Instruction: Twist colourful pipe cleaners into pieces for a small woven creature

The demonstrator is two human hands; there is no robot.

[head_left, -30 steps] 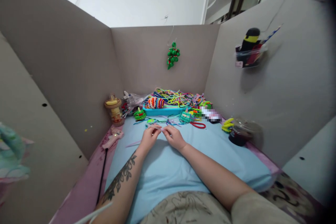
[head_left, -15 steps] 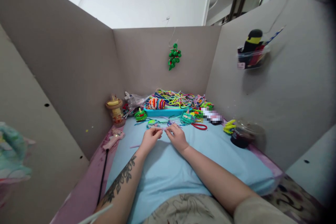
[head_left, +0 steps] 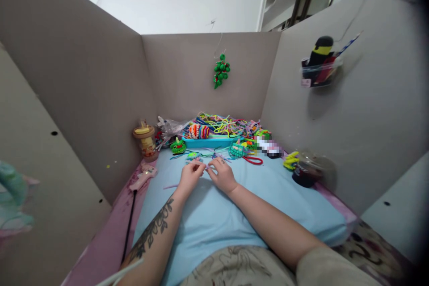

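On the blue cushion (head_left: pixel 268 196), my left hand (head_left: pixel 191 175) and right hand (head_left: pixel 224 175) both pinch one thin purple strand (head_left: pixel 208 166).

left hand (head_left: pixel 189 176), right hand (head_left: pixel 224 176), fingers pinched, tips together, forearms resting

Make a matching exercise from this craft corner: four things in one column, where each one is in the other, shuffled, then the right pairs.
Things
1. green ornament
2. pink glue gun
3. clear holder
4. pale strand

Places
A. pinched between the left hand and the right hand
B. fixed to the right-hand wall
C. hanging on the back wall
D. lying just left of the blue cloth

Pairs: 1-C, 2-D, 3-B, 4-A
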